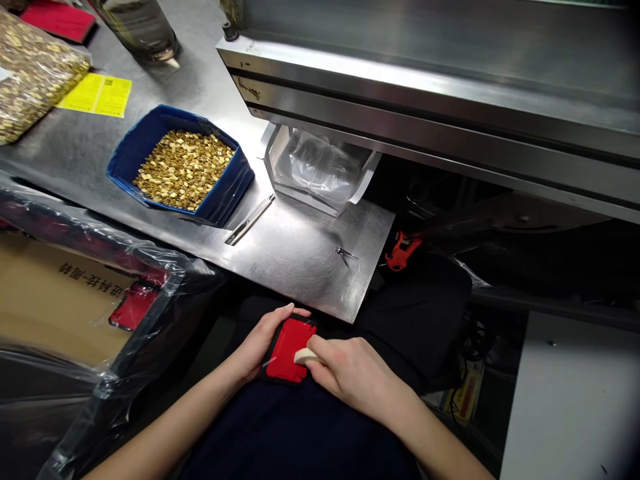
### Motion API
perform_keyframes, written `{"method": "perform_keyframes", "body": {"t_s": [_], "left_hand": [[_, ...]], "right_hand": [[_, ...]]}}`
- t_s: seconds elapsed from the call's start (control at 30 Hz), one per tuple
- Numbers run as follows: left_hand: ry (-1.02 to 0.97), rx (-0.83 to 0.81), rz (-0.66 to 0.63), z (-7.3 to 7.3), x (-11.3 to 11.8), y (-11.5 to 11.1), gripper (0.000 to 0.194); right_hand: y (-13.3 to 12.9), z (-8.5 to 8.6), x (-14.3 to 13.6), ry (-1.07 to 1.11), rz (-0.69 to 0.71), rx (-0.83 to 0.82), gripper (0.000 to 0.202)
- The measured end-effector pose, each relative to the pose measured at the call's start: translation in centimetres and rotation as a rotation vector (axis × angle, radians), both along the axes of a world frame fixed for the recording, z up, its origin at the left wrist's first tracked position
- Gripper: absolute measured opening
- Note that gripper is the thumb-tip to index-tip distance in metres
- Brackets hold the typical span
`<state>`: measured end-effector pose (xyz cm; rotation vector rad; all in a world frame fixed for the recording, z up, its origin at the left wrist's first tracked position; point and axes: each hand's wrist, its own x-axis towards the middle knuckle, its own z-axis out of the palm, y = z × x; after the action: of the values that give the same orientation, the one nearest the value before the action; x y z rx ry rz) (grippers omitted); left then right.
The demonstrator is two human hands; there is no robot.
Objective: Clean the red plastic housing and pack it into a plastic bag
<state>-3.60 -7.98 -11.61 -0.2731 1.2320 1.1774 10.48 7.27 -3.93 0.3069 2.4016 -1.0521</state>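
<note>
A red plate with a black border (290,350) lies over my lap, below the table's front edge. My left hand (259,343) grips it along its left side, with the thumb at its top edge. In my right hand (345,367) is a small cream-coloured piece (304,356), pinched between thumb and fingers. That piece touches the right part of the red surface. What the underside of the plate rests on is hidden.
On the metal table (300,257) are a blue bin of small golden parts (185,170), a cutter knife (250,219), small metal pieces (345,253) and a white bin with clear bags (320,167). A plastic-lined crate (65,293) stands left; a metal beam (425,120) crosses above.
</note>
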Motion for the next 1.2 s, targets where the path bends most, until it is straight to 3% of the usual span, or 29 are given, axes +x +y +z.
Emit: {"method": "perform_keyframes", "body": {"t_s": [1.0,1.2], "left_hand": [[0.001,-0.021,0.002,0.11,0.03,0.32,0.054],[-0.001,-0.013,0.007,0.0,0.0,0.17,0.053]], "right_hand": [[-0.23,-0.22,-0.28,0.003,-0.045,0.053,0.016],[-0.63,0.01,-0.32,0.01,0.004,0.042,0.013]]}}
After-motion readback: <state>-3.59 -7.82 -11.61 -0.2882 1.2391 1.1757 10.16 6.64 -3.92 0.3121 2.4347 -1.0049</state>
